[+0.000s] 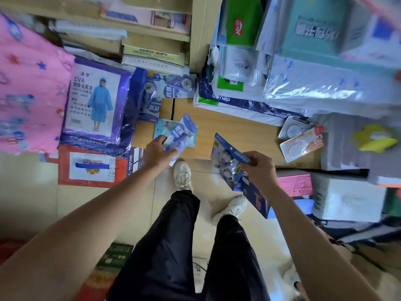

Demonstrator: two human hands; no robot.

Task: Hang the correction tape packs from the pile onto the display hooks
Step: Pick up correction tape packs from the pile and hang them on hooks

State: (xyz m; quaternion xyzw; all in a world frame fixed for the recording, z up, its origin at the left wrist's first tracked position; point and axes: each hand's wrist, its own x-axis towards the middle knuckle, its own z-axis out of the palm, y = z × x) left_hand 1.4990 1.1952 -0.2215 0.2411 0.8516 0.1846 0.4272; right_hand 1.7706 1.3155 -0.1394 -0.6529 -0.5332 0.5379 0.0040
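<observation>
Our black trousers (173,246) and both forearms fill the near field. We curl the left hand (159,152) round a light-blue correction tape pack (184,131), gripping its near end, probably to keep the far end free for a hook. The right hand (259,170) pinches the dark-blue packs (225,152) by one edge. Beyond the left hand, the pile (167,90) lies on the cardboard box (227,124). No display hooks are in view.

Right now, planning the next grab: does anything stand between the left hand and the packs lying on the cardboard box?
Only the light-blue correction tape pack the left hand grips; beyond it the pile lies uncovered.
</observation>
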